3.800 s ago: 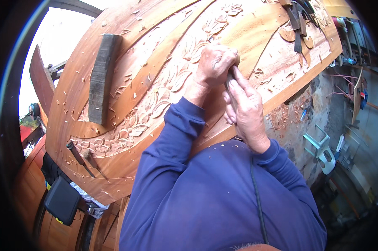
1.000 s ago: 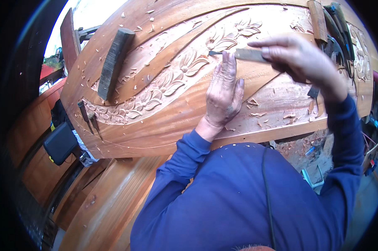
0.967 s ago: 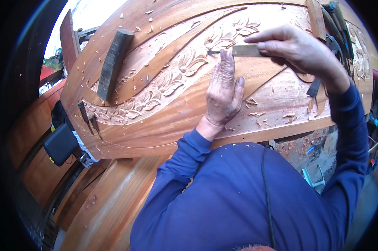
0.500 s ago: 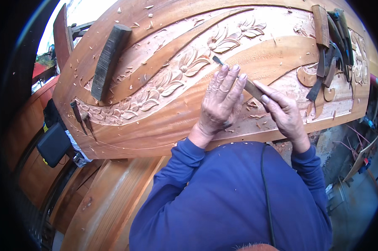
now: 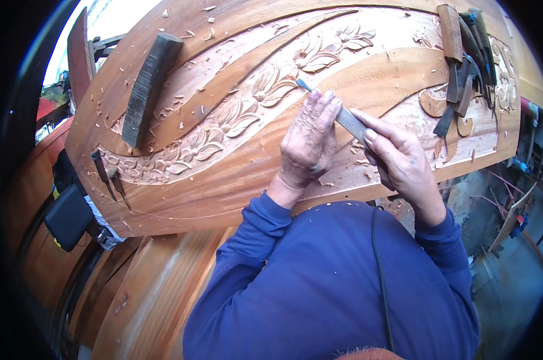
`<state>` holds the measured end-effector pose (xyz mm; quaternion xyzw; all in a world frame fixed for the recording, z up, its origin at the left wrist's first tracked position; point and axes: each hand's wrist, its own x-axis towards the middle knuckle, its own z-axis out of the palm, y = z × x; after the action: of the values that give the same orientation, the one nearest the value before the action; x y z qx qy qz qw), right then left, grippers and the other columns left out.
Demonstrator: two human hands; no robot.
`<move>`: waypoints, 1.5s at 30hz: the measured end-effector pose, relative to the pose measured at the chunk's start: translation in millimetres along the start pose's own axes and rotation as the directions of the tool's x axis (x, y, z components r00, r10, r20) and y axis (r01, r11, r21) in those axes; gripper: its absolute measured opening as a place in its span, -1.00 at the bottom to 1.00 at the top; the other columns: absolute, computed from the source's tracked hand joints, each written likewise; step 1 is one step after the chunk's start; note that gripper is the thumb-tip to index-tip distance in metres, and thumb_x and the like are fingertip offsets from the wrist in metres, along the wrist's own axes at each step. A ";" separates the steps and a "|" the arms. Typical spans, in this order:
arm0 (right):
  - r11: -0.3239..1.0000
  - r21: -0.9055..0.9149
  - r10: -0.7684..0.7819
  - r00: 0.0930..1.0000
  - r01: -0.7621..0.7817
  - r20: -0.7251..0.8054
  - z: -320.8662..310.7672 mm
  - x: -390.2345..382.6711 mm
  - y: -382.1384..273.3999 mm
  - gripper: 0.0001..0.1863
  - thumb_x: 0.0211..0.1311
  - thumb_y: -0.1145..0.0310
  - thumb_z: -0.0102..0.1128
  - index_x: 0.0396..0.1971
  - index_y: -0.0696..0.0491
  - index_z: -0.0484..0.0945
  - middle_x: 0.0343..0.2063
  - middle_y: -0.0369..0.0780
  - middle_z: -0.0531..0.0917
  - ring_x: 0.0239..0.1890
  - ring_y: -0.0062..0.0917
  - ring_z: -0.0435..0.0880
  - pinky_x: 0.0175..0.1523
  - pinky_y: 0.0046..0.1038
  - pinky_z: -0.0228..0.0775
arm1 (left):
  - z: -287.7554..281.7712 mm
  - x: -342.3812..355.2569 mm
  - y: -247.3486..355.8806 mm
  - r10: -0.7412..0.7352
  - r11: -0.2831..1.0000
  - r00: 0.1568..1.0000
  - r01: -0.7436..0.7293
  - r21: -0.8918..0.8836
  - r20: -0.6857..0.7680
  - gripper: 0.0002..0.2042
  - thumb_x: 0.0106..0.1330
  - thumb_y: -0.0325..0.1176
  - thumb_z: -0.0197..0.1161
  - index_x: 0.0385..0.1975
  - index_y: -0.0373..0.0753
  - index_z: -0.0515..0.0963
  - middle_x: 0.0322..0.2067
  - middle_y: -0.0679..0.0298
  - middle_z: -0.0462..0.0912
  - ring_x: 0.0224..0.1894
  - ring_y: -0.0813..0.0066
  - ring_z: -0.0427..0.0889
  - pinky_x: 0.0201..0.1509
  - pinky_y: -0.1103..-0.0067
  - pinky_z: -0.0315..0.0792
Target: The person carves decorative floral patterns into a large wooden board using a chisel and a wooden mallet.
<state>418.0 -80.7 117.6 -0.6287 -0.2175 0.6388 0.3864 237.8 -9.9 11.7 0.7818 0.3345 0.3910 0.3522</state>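
A carving chisel (image 5: 350, 124) slants up to the left between my two hands, its thin metal blade tip beside a carved flower. My right hand (image 5: 397, 150) is wrapped round the handle end. Farther up the tool, my left hand (image 5: 310, 132) is closed about the blade's shank, fingers together, just behind the tip. Beneath both hands lies a large wooden panel (image 5: 241, 174), with a band of carved flowers and leaves (image 5: 241, 117) running across it in relief. Whether the tip touches the wood I cannot tell.
A dark wooden block (image 5: 151, 90) lies at the panel's left. Two small chisels (image 5: 106, 174) rest near its lower left corner. Several carving tools (image 5: 466, 66) are piled at the right. Wood shavings are scattered about. A dark flat case (image 5: 73, 217) sits beyond the left edge.
The chisel has turned in my hands, showing a flat pale face, and its tip has shifted slightly left. My left hand has closed more on it. The whole view has shifted slightly.
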 end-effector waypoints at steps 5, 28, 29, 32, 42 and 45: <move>0.997 -0.065 0.038 0.998 -0.041 -0.044 4.9 -1.5 0.1 -0.56 0.64 0.40 0.07 0.41 0.16 0.53 -0.43 -0.42 0.52 -0.42 -0.81 0.41 -0.34 -0.67 0.29 | 1.3 -0.2 0.6 -0.012 0.999 1.000 0.011 -0.046 -0.017 -0.57 0.32 -0.76 0.17 0.19 -0.38 0.63 0.10 -0.13 0.74 0.31 -0.12 0.65 0.46 0.15 0.49; 0.929 0.351 -0.075 0.989 0.116 -0.130 19.9 -40.6 62.5 -0.46 0.67 0.43 -0.01 0.57 0.03 0.32 -0.33 -0.36 0.57 -0.55 -0.87 0.33 -0.48 -0.78 0.25 | -52.8 14.9 -42.8 0.098 0.816 0.934 -0.273 0.510 0.344 -0.58 0.61 -0.13 0.14 0.35 -0.14 0.61 0.53 0.08 0.37 0.67 0.03 0.08 0.71 -0.03 -0.12; 0.935 0.335 -0.062 0.984 0.115 -0.164 17.7 -41.0 63.8 -0.46 0.68 0.42 -0.04 0.58 0.02 0.30 -0.39 -0.40 0.50 -0.60 -0.88 0.26 -0.54 -0.78 0.14 | -57.8 24.6 -40.7 -0.008 0.763 0.962 -0.170 0.624 0.272 -0.56 0.61 0.01 0.11 0.27 -0.08 0.68 0.52 0.04 0.38 0.67 0.02 0.09 0.72 0.00 -0.19; 0.938 0.329 -0.059 0.987 0.106 -0.151 17.3 -37.1 63.6 -0.46 0.69 0.41 -0.04 0.58 0.02 0.29 -0.44 -0.41 0.45 -0.66 -0.90 0.23 -0.58 -0.78 0.09 | -61.8 35.0 -52.0 -0.085 0.795 0.979 0.179 0.580 -0.186 -0.59 0.60 -0.04 0.14 0.24 -0.08 0.70 0.50 0.02 0.41 0.64 0.00 0.18 0.71 0.00 -0.13; 0.891 0.453 0.109 0.969 0.003 -0.220 60.3 -31.6 40.9 -0.48 0.68 0.32 0.05 0.52 0.15 0.34 -0.41 -0.31 0.56 -0.71 -0.82 0.34 -0.64 -0.66 0.23 | 19.2 45.0 -16.5 0.185 0.954 0.916 -0.079 -0.290 0.356 -0.59 0.57 -0.22 0.08 -0.60 -0.15 0.62 -0.59 0.22 0.65 -0.51 0.22 0.57 -0.25 0.36 0.39; 0.876 0.482 0.122 0.962 0.011 -0.245 64.4 -31.1 40.5 -0.48 0.68 0.32 0.06 0.51 0.14 0.35 -0.42 -0.30 0.56 -0.72 -0.81 0.34 -0.64 -0.66 0.24 | 26.2 47.1 -10.6 0.109 0.923 0.962 -0.004 -0.385 0.250 -0.54 0.55 -0.20 0.05 -0.69 -0.14 0.53 -0.68 0.22 0.56 -0.61 0.18 0.46 -0.33 0.31 0.26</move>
<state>343.8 -115.7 113.8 -0.6004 0.0198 0.5925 0.5368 279.4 25.8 9.1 0.7534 0.1789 0.3498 0.5273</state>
